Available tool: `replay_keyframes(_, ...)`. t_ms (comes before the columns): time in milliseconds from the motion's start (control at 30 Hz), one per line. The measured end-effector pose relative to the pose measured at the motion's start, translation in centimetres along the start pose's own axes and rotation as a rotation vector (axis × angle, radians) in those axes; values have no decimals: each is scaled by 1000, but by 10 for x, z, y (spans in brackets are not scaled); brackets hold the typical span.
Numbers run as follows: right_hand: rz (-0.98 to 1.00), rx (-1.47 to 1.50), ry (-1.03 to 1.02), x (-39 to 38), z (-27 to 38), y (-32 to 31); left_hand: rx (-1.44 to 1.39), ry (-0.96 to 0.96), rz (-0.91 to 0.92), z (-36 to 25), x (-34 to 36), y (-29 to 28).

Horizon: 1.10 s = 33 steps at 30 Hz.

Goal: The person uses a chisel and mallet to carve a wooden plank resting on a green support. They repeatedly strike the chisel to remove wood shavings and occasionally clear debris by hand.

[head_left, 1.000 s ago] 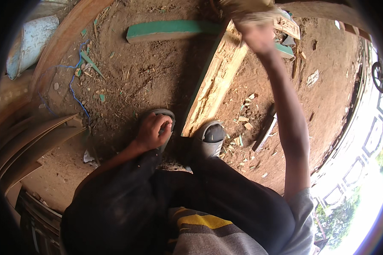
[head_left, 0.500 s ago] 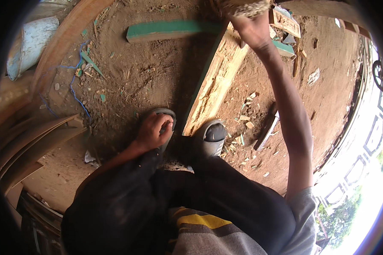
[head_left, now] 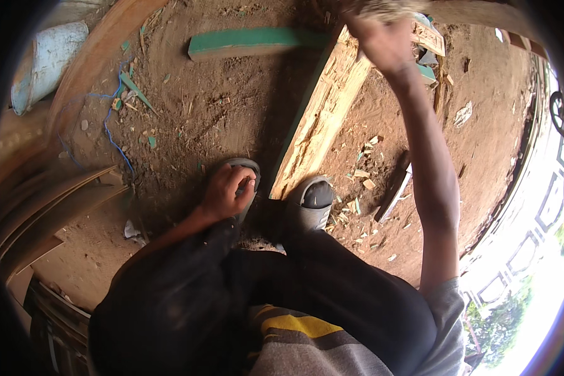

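Observation:
At the top, my right hand grips a blurred, pale, rough fibrous thing over the far end of a long wooden beam. The beam's upper face is pale, split and gouged, and a green strip runs along its left side. It lies slantwise from near my sandals to the top of the view. My left hand has its fingers curled with nothing visible in them, resting by my left leg above the left grey sandal. My right sandal is beside the beam's near end.
A green-painted board crosses the dirt. Around are wood chips, a blue cord, a dented pale-blue container, curved boards, a short offcut and, at the right, a black wheel by a patterned railing.
My right hand and the thing in it have shifted slightly up and to the right, with some motion blur. My left hand has hardly moved.

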State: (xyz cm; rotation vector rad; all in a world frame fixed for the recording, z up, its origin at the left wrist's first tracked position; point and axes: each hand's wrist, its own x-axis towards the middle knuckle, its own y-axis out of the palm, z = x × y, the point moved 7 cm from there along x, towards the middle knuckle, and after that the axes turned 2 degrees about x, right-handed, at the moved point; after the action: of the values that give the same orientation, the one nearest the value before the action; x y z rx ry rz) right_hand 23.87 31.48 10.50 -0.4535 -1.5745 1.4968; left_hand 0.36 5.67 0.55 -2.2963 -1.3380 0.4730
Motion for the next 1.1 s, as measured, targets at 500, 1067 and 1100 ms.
replay_keyframes(500,-161,1201,541,-46,-67,35,2,28,-6,-1,1,0)
replay_keyframes(1067,-618,1250,857,-33,-41,-16,5,30,3,-1,3,0)
replay_keyframes(1100,-593,1278,870,-35,-35,-12,6,21,1,-1,3,0)
